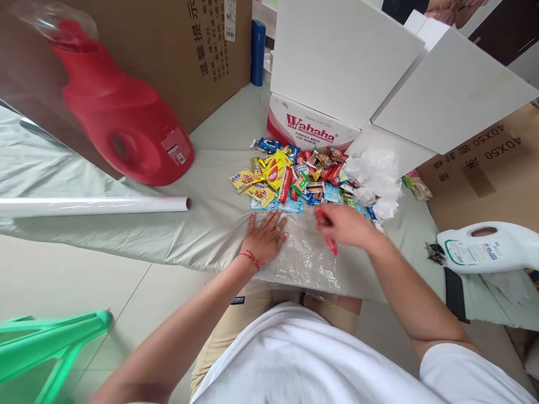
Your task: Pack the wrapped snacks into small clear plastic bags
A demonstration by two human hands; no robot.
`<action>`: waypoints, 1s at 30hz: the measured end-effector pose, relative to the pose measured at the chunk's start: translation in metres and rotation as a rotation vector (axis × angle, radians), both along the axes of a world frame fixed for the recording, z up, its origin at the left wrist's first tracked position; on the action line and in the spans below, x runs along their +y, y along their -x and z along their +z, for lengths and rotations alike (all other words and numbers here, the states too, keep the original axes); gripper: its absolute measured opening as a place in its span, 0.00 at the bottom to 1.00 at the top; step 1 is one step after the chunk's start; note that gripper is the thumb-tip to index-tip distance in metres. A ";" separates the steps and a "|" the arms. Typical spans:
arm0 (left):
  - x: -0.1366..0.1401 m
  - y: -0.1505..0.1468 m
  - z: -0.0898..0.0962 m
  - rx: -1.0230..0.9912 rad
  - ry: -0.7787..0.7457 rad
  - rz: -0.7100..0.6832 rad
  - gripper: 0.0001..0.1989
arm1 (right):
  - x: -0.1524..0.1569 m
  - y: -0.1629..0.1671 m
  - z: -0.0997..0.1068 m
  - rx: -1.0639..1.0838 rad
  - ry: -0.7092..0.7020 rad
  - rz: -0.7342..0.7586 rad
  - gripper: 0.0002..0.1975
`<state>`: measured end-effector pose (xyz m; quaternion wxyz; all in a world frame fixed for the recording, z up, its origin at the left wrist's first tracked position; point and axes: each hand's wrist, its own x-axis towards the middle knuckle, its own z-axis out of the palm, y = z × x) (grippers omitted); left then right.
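Note:
My left hand (265,235) lies palm down with its fingers spread, at the left edge of a clear plastic sheet or bag (309,261). The sheet is spread over the table's front edge. Above the sheet's upper right part, my right hand (343,224) is closed around a slim red tool (332,246); its exact kind is blurred. Just beyond both hands is a pile of small wrapped snacks (275,171) in yellow, red, blue and green. Crumpled clear plastic (379,179) sits against the pile's right side.
A red-and-white water carton (311,123) with white flaps stands behind the snacks. On the left are a large red detergent bottle (138,129) and a white roll (96,205). At right lies a white bottle (492,247). A green stool (54,342) stands on the floor.

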<state>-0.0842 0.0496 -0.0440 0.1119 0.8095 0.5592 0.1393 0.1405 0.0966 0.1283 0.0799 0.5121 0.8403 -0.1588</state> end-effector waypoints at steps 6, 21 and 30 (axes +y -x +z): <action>0.002 0.005 0.004 -0.045 0.019 0.006 0.28 | -0.032 0.058 -0.071 -0.090 0.159 0.190 0.25; 0.002 0.009 0.005 -0.007 0.045 0.022 0.31 | -0.075 0.038 -0.091 -0.073 -0.029 -0.018 0.27; 0.002 0.009 0.004 -0.017 0.037 0.025 0.31 | -0.046 0.008 -0.085 0.017 0.075 0.029 0.22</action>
